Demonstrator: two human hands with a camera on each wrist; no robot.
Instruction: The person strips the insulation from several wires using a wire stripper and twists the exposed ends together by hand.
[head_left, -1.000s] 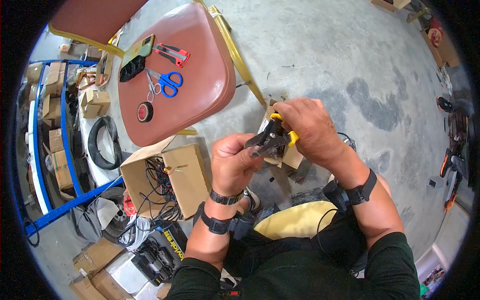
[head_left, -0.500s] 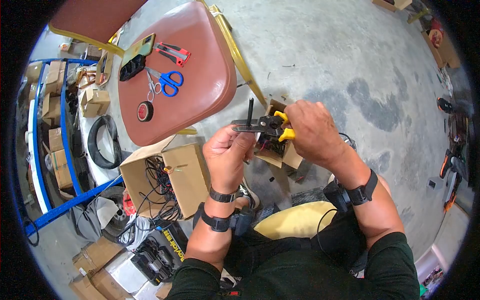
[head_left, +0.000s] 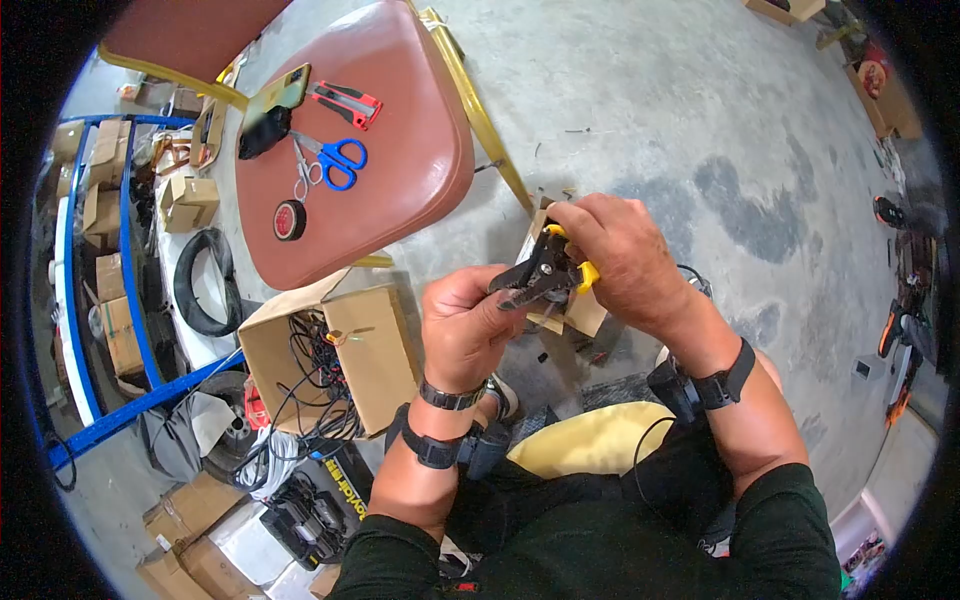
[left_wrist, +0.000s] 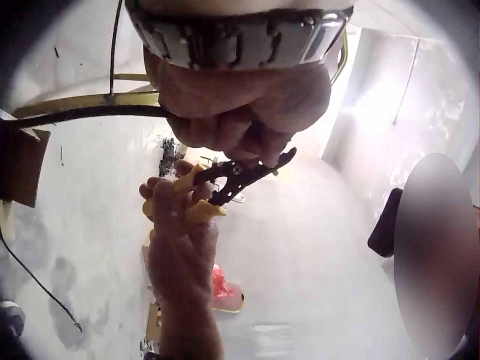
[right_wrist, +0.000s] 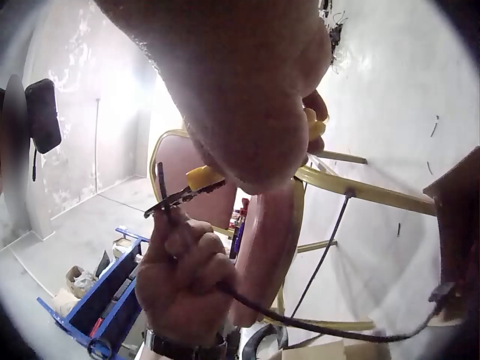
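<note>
My right hand (head_left: pixel 625 262) grips the yellow handles of black-jawed wire strippers (head_left: pixel 546 270). The tool's jaws are spread and tilt down toward my left hand (head_left: pixel 462 325). That hand grips a black cable (right_wrist: pixel 322 330), thumb close along the lower jaw. In the right wrist view, the cable's short end (right_wrist: pixel 160 178) sticks up past the fingers beside the jaw. From the other side of the fist it runs off in a long curve to a plug-like end (right_wrist: pixel 444 295). The left wrist view shows the spread handles, with right-hand fingers (left_wrist: pixel 161 196) around them.
A reddish-brown chair (head_left: pixel 400 150) holds blue scissors (head_left: pixel 342 165), a red cutter (head_left: pixel 345 105), a tape roll (head_left: pixel 290 221) and a phone (head_left: pixel 283 95). One carton (head_left: pixel 385 350) with tangled black cables stands at the left. Another small carton (head_left: pixel 585 315) lies below the hands.
Half a second ago the strippers lay level across the upright cable end. Now they are tipped down with jaws apart, as a second ago, and my left hand has shifted slightly right.
</note>
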